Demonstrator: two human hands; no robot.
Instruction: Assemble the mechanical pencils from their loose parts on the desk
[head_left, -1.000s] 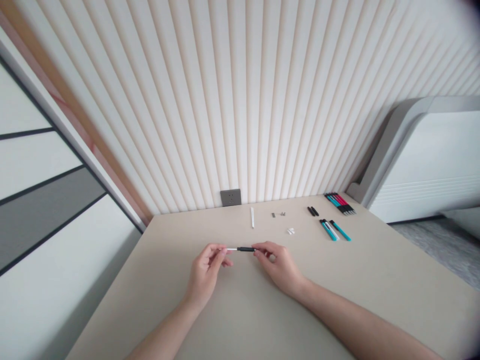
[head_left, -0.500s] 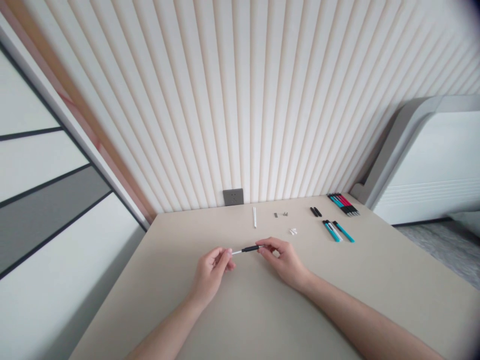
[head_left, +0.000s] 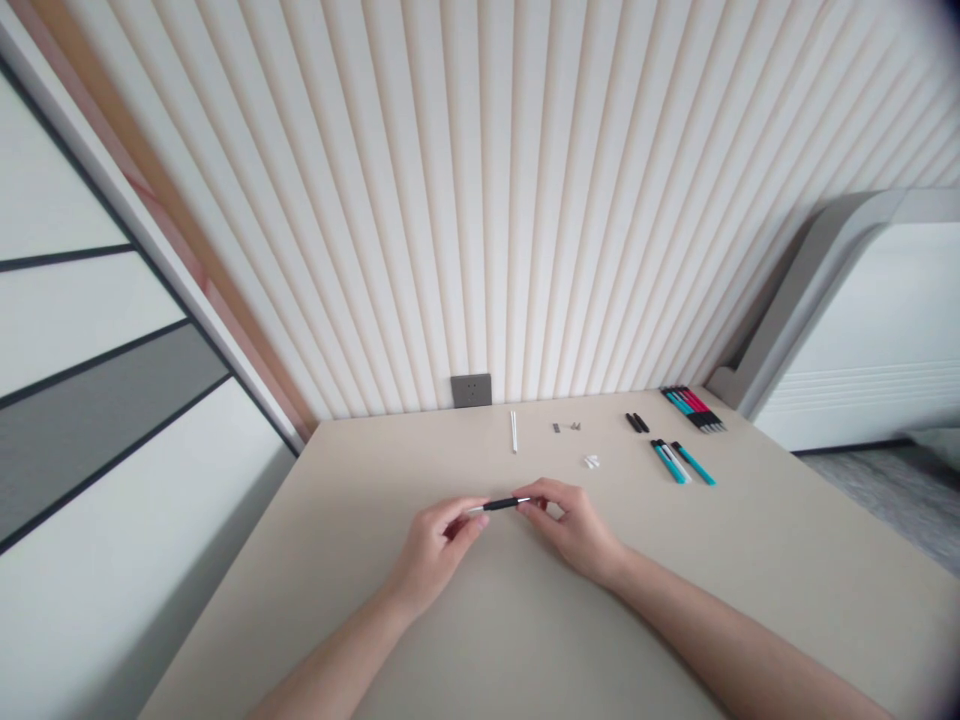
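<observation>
My L hand [head_left: 435, 548] + R hand [head_left: 574, 525]: both bare, human, usual build, slim fingers, smooth backs. Bare skin runs on over both wrists, then up L forearm [head_left: 345, 645] & R forearm [head_left: 705, 620], approx. as far as cam sees. Forearms smooth, plain, narrow at wrist, wider twd elbow. L one cut off by bottom edge of view; more of R one shows, cut off at bottom too, nr R corner. Nails too small in pic to tell shape or finish. Fine skin detail soft/blurred, can't tell. Elbows + upper arms out of view, so can't tell re sleeves up there.
</observation>
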